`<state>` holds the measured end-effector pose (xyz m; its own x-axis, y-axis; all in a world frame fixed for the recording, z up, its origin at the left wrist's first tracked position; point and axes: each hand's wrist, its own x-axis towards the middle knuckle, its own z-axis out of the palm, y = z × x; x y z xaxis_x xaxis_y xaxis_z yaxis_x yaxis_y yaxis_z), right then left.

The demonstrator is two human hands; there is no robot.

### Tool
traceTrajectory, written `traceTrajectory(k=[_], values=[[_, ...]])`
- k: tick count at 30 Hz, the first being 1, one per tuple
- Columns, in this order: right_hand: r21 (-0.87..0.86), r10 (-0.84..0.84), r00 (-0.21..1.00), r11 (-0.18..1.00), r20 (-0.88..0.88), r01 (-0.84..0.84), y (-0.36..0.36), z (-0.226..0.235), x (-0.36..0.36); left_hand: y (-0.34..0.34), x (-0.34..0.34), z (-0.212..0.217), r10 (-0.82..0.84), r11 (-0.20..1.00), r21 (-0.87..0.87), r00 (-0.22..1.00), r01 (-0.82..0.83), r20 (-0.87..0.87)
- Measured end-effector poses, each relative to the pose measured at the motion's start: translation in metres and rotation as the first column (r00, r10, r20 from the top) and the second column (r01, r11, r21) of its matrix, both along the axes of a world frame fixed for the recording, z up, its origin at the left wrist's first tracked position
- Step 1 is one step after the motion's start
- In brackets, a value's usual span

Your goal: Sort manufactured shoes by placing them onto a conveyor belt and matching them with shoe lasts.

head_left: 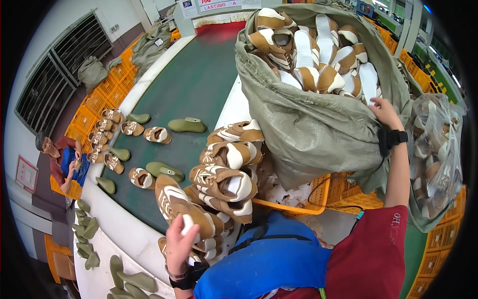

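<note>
Right now, the left hand [180, 244] is at the near end of a brown shoe [204, 219], its thumb and fingers set on either side of a white patch; it appears to be grasping the shoe there. That shoe leans over the near side of a pile of brown-and-white shoes [226, 182], which lies along the edge of a green belt [199, 89].

The right hand [386, 112] reaches to the rim of a big grey-green sack [318, 134], fingertips at a white-soled shoe [368, 79] just inside. Whether those fingers grip the shoe or only touch it, I cannot tell. The sack is heaped with more shoes of the same kind, several showing white soles.

Below the sack, an orange crate [298, 209] holds small scraps [291, 193]. To the right of the sack, a clear plastic bag [438, 149] contains more shoes. On the belt, a few shoes sit apart among green foot-shaped blocks [187, 125], while others are grouped by its far left edge. More such blocks lie on a white table [122, 239] at lower left. Beyond the belt's left side, a co-worker [59, 162] sits with both hands together around something too small to make out.
</note>
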<state>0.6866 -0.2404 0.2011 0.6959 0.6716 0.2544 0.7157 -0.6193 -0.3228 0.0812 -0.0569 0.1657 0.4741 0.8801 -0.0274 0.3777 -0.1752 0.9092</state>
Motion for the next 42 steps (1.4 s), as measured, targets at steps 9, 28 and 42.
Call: traceTrajectory(k=[9, 28, 42], values=[[0.062, -0.266, 0.958, 0.964, 0.109, 0.260, 0.013, 0.004, -0.005, 0.004, 0.033, 0.003, -0.126, 0.918, -0.328, 0.948, 0.224, 0.293], [0.086, -0.355, 0.890, 0.934, 0.286, 0.346, 0.002, -0.018, -0.026, 0.011, 0.080, -0.030, -0.070, 0.682, 0.611, 0.867, 0.402, -0.493], [0.064, 0.813, 0.110, 0.178, -0.572, -0.982, 0.072, -0.038, -0.256, 0.034, 0.062, -0.042, -0.003, 0.806, 0.536, 0.906, 0.252, -0.423]])
